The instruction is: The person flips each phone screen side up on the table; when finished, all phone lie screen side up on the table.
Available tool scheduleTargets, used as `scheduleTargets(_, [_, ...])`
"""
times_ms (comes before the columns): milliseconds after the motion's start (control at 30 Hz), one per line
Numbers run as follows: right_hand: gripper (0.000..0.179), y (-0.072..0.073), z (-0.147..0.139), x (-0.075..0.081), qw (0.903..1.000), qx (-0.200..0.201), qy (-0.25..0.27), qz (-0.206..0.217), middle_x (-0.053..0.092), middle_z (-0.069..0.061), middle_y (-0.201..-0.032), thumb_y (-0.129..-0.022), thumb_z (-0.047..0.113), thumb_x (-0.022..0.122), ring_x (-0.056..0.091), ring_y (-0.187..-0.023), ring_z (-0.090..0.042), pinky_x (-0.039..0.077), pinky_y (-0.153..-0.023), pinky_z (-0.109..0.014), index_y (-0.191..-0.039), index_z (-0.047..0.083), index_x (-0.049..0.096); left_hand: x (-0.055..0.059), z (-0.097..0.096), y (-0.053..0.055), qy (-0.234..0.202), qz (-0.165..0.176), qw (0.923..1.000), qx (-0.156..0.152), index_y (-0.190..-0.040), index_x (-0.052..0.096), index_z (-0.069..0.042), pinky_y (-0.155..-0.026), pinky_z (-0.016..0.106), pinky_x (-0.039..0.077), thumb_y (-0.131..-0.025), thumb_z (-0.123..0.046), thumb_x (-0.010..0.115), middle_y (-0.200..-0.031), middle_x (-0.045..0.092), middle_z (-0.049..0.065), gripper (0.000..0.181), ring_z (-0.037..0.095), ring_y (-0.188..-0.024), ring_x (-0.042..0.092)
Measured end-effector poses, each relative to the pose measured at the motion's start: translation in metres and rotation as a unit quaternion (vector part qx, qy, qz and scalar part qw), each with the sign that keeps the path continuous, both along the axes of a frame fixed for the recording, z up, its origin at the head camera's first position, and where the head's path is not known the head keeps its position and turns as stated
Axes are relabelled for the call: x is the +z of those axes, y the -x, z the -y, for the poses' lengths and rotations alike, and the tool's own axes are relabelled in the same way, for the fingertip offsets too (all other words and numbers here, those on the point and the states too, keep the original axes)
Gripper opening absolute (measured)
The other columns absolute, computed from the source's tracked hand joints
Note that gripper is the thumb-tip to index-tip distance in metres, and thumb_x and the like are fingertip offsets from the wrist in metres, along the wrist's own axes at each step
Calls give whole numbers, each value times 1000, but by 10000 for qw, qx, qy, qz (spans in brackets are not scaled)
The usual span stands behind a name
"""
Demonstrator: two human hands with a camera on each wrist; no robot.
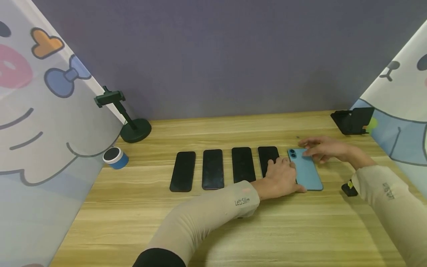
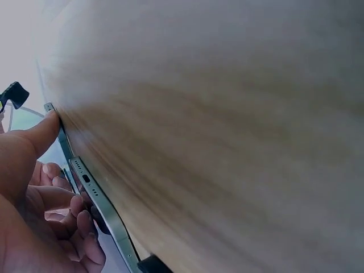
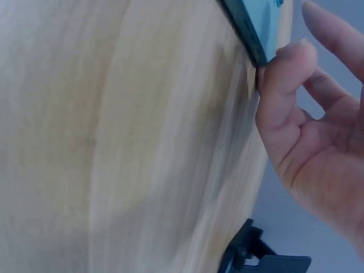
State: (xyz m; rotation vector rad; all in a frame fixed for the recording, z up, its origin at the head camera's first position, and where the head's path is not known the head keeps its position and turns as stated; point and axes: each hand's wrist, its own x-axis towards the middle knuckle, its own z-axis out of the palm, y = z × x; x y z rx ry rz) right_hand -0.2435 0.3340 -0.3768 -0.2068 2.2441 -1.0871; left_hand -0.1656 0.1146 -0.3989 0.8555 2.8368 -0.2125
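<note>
A light-blue phone (image 1: 308, 172) lies back side up on the table, its camera lenses at the upper left. My left hand (image 1: 279, 178) is between it and a black-screened phone (image 1: 266, 155), fingers spread over that phone's right side. Its thumb reaches the blue phone's lower left corner; in the left wrist view the thumb (image 2: 41, 133) meets the phone's end. At the blue phone's upper right is my right hand (image 1: 330, 150), fingers loosely bent, one tip over its back. The right wrist view has these fingers (image 3: 284, 79) beside the phone's corner.
Left of the hands, several black-screened phones (image 1: 212, 169) lie in a row. A dark green stand (image 1: 135, 129) and a blue-and-white jar (image 1: 116, 158) are at the far left. A black folding stand (image 1: 355, 120) is back right; a small black object (image 1: 349, 189) lies by the right sleeve.
</note>
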Motion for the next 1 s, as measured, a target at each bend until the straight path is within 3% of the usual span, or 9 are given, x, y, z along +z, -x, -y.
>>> scheduleTargets(367, [70, 4, -10, -7, 9989, -253, 200, 328, 54, -4, -112, -98, 28, 65, 47, -68, -10, 51, -62, -29, -155, 5, 30, -1, 2, 0, -216, 207, 9996, -21, -152, 41, -32, -97, 33, 46, -81, -86, 46, -144, 48, -10, 89, 12, -121, 49])
scheduleTargets(600, [66, -3, -16, -8, 9979, -441, 325, 334, 54, 0, -112, -97, 23, 68, 49, -69, -11, 50, -62, -30, -153, 10, 35, 2, 3, -1, -232, 273, 9993, -40, -153, 40, -32, -97, 33, 46, -82, -85, 47, -145, 47, -11, 89, 12, -123, 49])
scheduleTargets(867, [64, -14, -16, -3, 9992, -371, -35, -156, 49, -6, -113, -96, 27, 68, 53, -74, -15, 52, -63, -34, -152, 11, 41, 2, 4, 0, -261, 330, 9991, -76, -153, 40, -30, -98, 32, 46, -83, -84, 45, -145, 48, -10, 89, 12, -122, 49])
scheduleTargets(1000, [65, -15, -12, 2, 9989, -324, -133, -306, 53, -3, -96, -96, 29, 68, 50, -67, -14, 50, -59, -34, -152, 9, 41, 1, 6, 1, -338, 331, 9989, -31, -155, 37, -30, -100, 33, 46, -84, -82, 46, -148, 46, -10, 89, 13, -124, 48])
